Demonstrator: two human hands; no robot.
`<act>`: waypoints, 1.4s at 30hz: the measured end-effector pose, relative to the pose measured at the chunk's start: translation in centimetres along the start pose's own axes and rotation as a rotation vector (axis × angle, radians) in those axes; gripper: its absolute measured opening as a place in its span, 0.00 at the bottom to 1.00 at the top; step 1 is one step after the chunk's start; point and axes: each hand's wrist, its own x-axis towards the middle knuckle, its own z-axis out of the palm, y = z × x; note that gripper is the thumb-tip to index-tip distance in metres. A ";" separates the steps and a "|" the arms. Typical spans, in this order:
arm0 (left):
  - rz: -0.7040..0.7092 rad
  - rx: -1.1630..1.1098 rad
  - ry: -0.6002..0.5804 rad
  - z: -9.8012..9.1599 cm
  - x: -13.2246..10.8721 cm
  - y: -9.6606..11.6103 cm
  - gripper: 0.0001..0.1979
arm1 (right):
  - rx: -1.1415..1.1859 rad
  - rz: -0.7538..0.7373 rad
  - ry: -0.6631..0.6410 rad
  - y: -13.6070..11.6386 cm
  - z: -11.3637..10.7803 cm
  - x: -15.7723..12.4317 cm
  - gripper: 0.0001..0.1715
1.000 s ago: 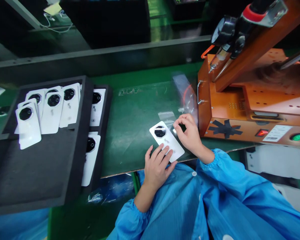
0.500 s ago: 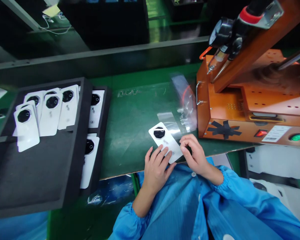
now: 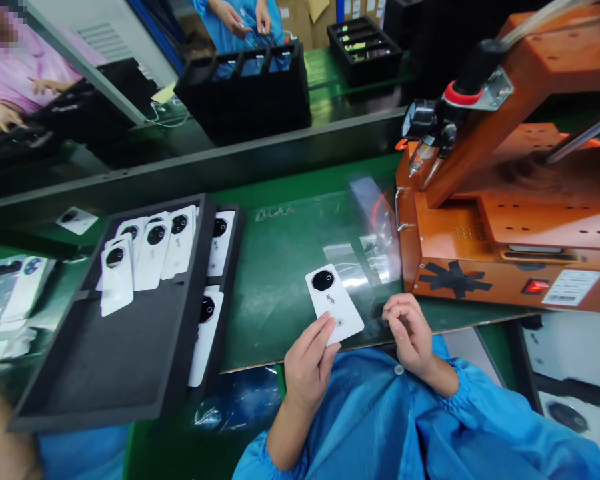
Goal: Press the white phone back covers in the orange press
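Observation:
A white phone back cover [image 3: 349, 312] with a black round camera area is held by its lower left edge in my left hand [image 3: 310, 360], fingers on top and thumb at the edge. It lies tilted over the front of the green table [image 3: 275, 293]. My right hand [image 3: 411, 333] is apart from the cover, to its right, with fingers curled together in a pinch; whatever is between the fingertips, if anything, is too small to make out. Just behind the cover lies a strip of clear film [image 3: 347, 257].
To the left, a black tray [image 3: 115, 360] carries several similar covers [image 3: 153, 257], beside another tray with covers. An orange press machine [image 3: 460, 247] stands at the right. Clear plastic pieces [image 3: 380, 233] lie near it. Co-workers' hands [image 3: 240, 20] show across the partition; a blurred arm is at lower left.
My left hand has gone from fingers spread over the cover to gripping its lower edge. The right hand has drawn slightly away from the cover. The view has shifted, bringing co-workers into sight.

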 end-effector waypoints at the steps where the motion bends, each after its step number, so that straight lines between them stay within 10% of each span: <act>1: -0.041 -0.067 0.027 -0.2 0.2 0.0 0.20 | 0.041 0.014 0.025 0.1 0.0 0.0 0.07; 8: 0.146 -0.054 0.236 -1.2 1.3 0.3 0.24 | 0.122 0.047 0.023 0.5 -0.2 0.2 0.10; 17: 0.486 0.010 0.187 -0.8 2.0 2.0 0.28 | 0.108 0.050 -0.009 0.7 -0.2 0.2 0.11; 42: 0.503 0.022 0.139 -0.2 2.3 2.5 0.30 | 0.107 0.059 -0.006 0.6 -0.3 0.2 0.11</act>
